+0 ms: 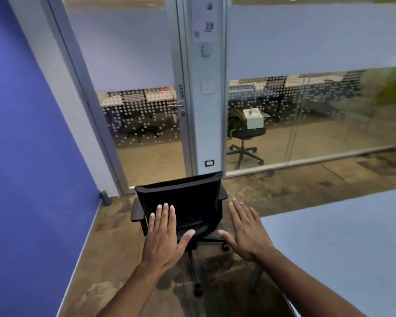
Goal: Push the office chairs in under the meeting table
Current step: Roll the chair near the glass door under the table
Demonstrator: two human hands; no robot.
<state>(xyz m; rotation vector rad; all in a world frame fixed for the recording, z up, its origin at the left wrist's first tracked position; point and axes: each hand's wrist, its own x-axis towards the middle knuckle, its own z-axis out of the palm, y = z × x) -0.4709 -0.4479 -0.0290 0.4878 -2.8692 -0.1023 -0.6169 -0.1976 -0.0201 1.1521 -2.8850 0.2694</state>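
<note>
A black office chair (188,195) with armrests stands on the carpet near the left end of the pale meeting table (343,236), apart from it, with its backrest on the far side of the seat. My left hand (164,239) is held flat, palm down, fingers apart, in front of the chair's seat and back. My right hand (245,232) is also flat and spread, just left of the table's corner. Neither hand holds anything, and I cannot tell whether the left one touches the chair.
A blue wall (32,156) runs along the left. Ahead are a glass door (142,124) and a glass partition (306,110) with a dotted film. Beyond the glass stands another chair (246,136) carrying a white box. A table leg (255,277) stands near my right forearm.
</note>
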